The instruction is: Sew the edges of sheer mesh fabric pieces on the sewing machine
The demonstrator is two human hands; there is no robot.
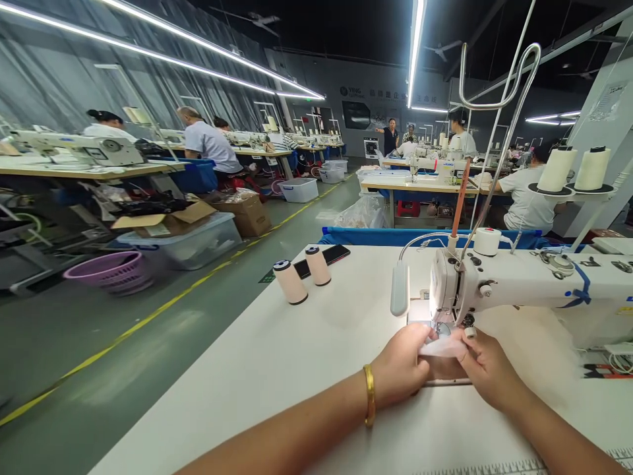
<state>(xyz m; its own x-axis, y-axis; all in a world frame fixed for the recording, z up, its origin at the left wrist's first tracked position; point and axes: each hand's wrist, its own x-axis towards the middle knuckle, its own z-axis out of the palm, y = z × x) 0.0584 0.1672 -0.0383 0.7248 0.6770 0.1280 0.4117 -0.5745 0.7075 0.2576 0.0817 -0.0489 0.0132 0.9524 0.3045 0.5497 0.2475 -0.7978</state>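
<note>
White fabric (442, 348) lies at the needle of the machine (519, 284), 5 o'clock in view. Left hand (400, 363) pinches its 9 o'clock edge and right hand (487, 369) its 3 o'clock edge, probably to keep it flat under the foot. Spools (290, 282) stand at 10 o'clock on the worktop (277, 369), clear of both hands. Needle and fingertips are hard to make out, and the machine is cut off at 3 o'clock.

Your gold bangle (369, 394) gleams beside the translucent white fabric piece (442, 348) at the white sewing machine (534, 284), which wears a blue strap (586, 290). On the white counter (277, 369) stand two cream spools (291, 282), dark-topped, by a black phone (329, 256); a yellow line (148, 316) stripes the grey-green floor (99, 369) near a purple basket (111, 269).
</note>
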